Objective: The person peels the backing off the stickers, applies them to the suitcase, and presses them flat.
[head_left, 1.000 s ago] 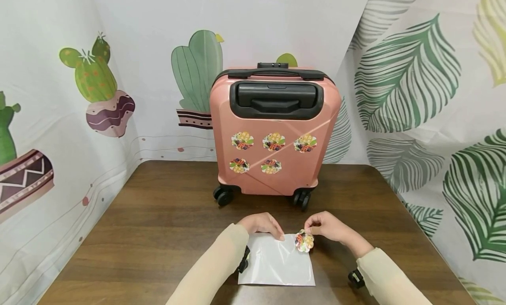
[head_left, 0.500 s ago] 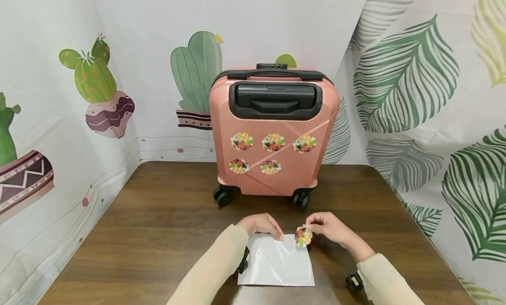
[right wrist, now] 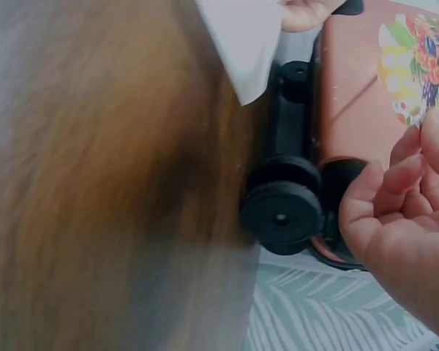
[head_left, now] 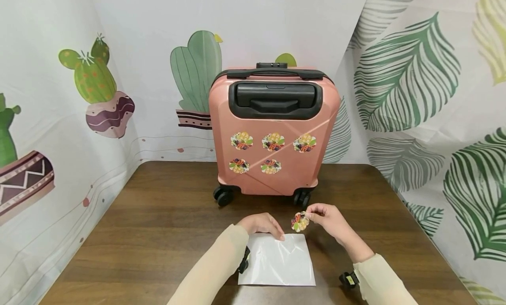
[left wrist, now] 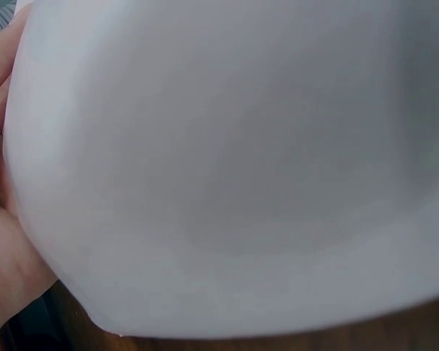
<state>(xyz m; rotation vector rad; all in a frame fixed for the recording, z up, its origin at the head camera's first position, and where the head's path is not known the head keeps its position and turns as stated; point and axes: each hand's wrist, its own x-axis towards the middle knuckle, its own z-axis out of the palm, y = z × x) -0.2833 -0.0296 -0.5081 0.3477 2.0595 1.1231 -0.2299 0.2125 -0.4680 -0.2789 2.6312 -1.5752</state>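
Note:
My right hand (head_left: 330,219) pinches a scalloped sticker (head_left: 300,222) with a colourful fruit print between thumb and forefinger. In the right wrist view the same sticker (right wrist: 406,66) hangs from the fingertips, with the suitcase behind it. My left hand (head_left: 262,225) holds the top edge of a glossy white sheet (head_left: 281,263), thumb on the near side. That sheet (left wrist: 219,175) fills most of the left wrist view and hides the fingertips. Beyond both hands a pink suitcase (head_left: 272,185) stands upright, bearing several matching fruit stickers (head_left: 273,141) in two rows.
The suitcase's black wheels (head_left: 224,196) rest on a brown wooden table (head_left: 166,213). A black telescoping handle (head_left: 276,96) sits recessed in its upper part. Behind hangs a white cloth (head_left: 158,15) printed with cacti and leaves. Bare tabletop lies to either side of the arms.
My right hand has lifted the sticker up and slightly left, off the corner of the white sheet towards the suitcase. The left hand and the sheet have stayed in place.

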